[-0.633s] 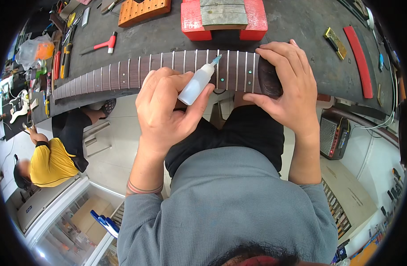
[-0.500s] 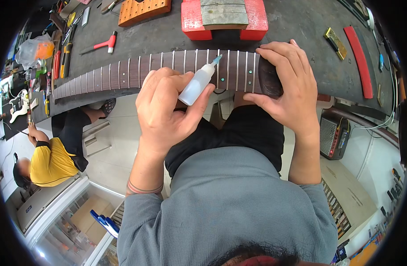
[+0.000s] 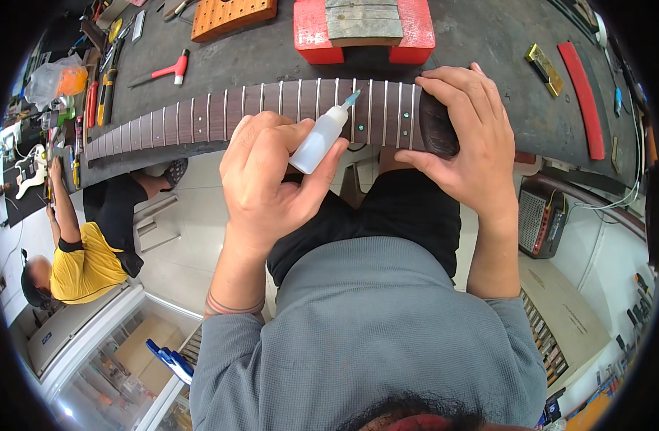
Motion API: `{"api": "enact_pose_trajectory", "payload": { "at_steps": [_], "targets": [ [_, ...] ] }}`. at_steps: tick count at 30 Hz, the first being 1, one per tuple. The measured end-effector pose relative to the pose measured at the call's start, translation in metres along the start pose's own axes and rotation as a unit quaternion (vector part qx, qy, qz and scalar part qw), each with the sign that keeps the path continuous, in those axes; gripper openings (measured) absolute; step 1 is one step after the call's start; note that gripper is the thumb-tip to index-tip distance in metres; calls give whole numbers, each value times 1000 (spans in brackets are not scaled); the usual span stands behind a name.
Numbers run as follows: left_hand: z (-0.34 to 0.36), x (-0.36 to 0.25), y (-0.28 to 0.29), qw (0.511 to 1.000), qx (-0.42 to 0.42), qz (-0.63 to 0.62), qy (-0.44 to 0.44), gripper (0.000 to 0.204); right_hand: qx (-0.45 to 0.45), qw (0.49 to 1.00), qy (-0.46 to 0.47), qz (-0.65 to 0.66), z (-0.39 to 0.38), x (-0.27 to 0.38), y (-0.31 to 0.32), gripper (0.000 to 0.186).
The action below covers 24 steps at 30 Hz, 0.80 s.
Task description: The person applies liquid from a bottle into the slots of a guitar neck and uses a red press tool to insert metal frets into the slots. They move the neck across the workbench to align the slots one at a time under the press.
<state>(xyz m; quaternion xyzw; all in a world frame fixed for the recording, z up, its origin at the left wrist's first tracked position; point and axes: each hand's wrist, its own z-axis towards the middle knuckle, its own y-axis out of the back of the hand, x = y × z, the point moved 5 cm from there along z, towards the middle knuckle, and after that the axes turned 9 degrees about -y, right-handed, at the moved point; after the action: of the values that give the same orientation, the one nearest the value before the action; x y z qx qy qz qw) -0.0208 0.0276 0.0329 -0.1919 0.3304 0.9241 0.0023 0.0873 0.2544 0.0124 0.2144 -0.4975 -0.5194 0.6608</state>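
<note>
A guitar neck (image 3: 290, 100) with a dark fretboard, metal frets and small green dot inlays lies across the near edge of the bench. My left hand (image 3: 261, 176) is closed around a small translucent squeeze bottle (image 3: 317, 146), tilted so that its bluish needle tip is at the fretboard beside a fret near the right end. Whether the tip touches the wood I cannot tell. My right hand (image 3: 476, 136) grips the dark rounded end of the neck, fingers over the far side and thumb on the near side.
Behind the neck stands a red block support (image 3: 318, 32) with a grey top. A red-handled hammer (image 3: 173, 70), a drilled wooden block (image 3: 232, 18), a brass-coloured block (image 3: 543, 70) and a red bar (image 3: 582, 100) lie on the bench (image 3: 473, 36). A person in yellow (image 3: 89, 262) works at left.
My hands, the bottle and the neck stay nearly still, the tip shifting very slightly. At left, the other person's arm has stretched out further toward the bench.
</note>
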Motion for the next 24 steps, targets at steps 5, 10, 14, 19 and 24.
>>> {"api": "enact_pose_trajectory", "payload": {
  "at_steps": [5, 10, 14, 19, 24],
  "targets": [
    [1, -3, 2, 1000, 7, 9, -4, 37, 1, 1000, 1, -1, 0, 0, 0, 84],
    [1, -4, 2, 1000, 7, 4, 7, 37, -1, 1000, 3, -3, 0, 0, 0, 84],
    [1, -2, 0, 1000, -4, 0, -3, 36, -2, 1000, 3, -3, 0, 0, 0, 83],
    [2, 0, -3, 1000, -4, 7, 5, 36, 0, 1000, 3, -4, 0, 0, 0, 82],
    [2, 0, -4, 1000, -3, 7, 4, 36, 0, 1000, 5, -5, -1, 0, 0, 82]
  ]
}}
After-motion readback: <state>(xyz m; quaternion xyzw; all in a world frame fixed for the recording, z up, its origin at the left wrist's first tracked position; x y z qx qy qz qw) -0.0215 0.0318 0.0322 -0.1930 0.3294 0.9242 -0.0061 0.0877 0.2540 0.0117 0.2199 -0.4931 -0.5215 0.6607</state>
